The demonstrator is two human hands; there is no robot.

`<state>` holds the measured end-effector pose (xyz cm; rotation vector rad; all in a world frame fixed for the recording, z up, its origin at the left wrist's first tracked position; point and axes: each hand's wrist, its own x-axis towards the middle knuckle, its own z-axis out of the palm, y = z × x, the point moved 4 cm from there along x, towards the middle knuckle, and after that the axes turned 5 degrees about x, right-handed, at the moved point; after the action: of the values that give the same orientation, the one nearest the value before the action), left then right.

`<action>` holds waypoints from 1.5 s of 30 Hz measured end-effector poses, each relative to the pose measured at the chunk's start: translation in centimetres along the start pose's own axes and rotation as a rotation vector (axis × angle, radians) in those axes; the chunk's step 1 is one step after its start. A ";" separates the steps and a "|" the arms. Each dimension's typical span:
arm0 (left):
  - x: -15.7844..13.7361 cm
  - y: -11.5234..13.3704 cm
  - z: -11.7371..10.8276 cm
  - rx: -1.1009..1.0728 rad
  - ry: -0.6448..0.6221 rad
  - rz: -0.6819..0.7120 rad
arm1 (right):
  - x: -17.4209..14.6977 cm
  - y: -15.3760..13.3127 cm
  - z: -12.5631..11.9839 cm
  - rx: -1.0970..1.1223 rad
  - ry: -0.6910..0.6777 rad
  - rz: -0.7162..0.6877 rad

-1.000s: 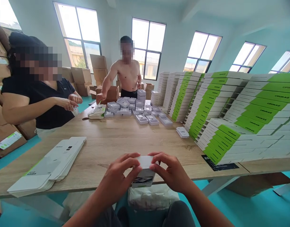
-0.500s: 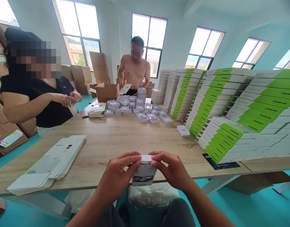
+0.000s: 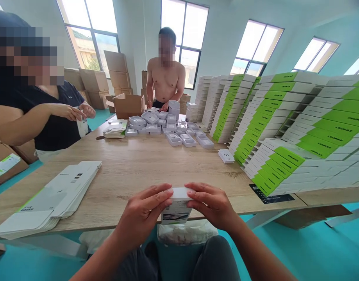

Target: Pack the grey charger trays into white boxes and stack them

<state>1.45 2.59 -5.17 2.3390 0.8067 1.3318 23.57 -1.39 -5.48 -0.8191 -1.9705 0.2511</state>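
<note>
Between my two hands, at the near edge of the table, a small white carton (image 3: 176, 210) stands upright with its printed face toward me. My left hand (image 3: 148, 205) grips its upper left edge, fingers on top and thumb below. On the upper right edge, my right hand (image 3: 210, 205) pinches it the same way. The carton's white top end lies between my fingertips. To the left is a pile of flat, unfolded white cartons (image 3: 70, 183). A small stack of white leaflets (image 3: 226, 156) lies ahead on the right.
Tall stacks of white-and-green boxes (image 3: 261, 117) line the table's right side. Several pale trays (image 3: 173, 139) are heaped at the far end, near an open cardboard box (image 3: 129, 106). One co-worker (image 3: 166, 84) stands opposite; another (image 3: 59, 117) at the left handles a white carton. A dark printed sheet (image 3: 270, 195) lies at right.
My view has tipped downward and shifted slightly. Both hands stay on the carton's top end, their fingers slightly repositioned. The co-worker opposite has lowered a flat carton toward the table.
</note>
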 end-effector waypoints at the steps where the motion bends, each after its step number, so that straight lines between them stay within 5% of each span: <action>1: -0.1 -0.1 -0.1 0.004 0.004 0.047 | -0.1 0.0 0.0 -0.005 -0.010 0.006; 6: -1.2 -1.4 1.0 0.000 0.047 0.167 | -0.5 0.2 0.7 0.011 -0.027 0.053; 11: -4.6 -3.5 5.1 -0.214 0.033 -0.320 | -0.9 -0.7 0.3 0.055 0.014 0.180; 13: -5.2 -3.0 6.0 -0.136 -0.007 -0.334 | -1.2 -2.1 -1.1 0.022 0.029 0.334; 17: -2.9 1.2 5.6 0.198 -0.012 0.353 | -1.3 -5.9 -4.0 -0.158 -0.013 0.620; 20: 0.2 3.5 5.5 0.358 0.035 0.640 | -0.8 -6.0 -5.9 -0.305 -0.048 0.622; 23: 2.7 3.7 5.9 0.338 0.128 0.580 | -1.0 -2.8 -11.5 -0.577 0.121 0.509; 27: 2.4 0.4 7.6 0.397 0.063 0.583 | -2.7 2.1 -23.4 -1.140 0.457 0.568; 29: 1.2 -2.1 8.5 0.445 0.014 0.602 | -3.4 3.9 -27.9 -1.215 0.491 0.615; 32: -0.9 -5.9 9.7 0.448 -0.061 0.588 | -4.0 5.5 -31.0 -1.292 0.445 0.685; 36: -2.5 -9.2 10.7 0.384 -0.133 0.441 | -3.9 5.8 -31.1 -1.381 0.362 0.744; 40: -2.8 -7.9 9.5 0.306 -0.274 0.209 | -3.1 4.2 -28.6 -1.364 0.374 0.715; 42: -2.7 -5.9 8.9 0.275 -0.365 0.106 | -2.8 3.9 -25.9 -1.349 0.434 0.557; 45: -1.9 -3.9 8.9 0.226 -0.402 0.066 | -2.7 6.8 -18.1 -0.994 0.238 0.338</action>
<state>7.12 4.43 -13.08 2.7032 0.7888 0.7792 42.63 -0.77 -1.19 -1.7161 -1.6598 -0.6687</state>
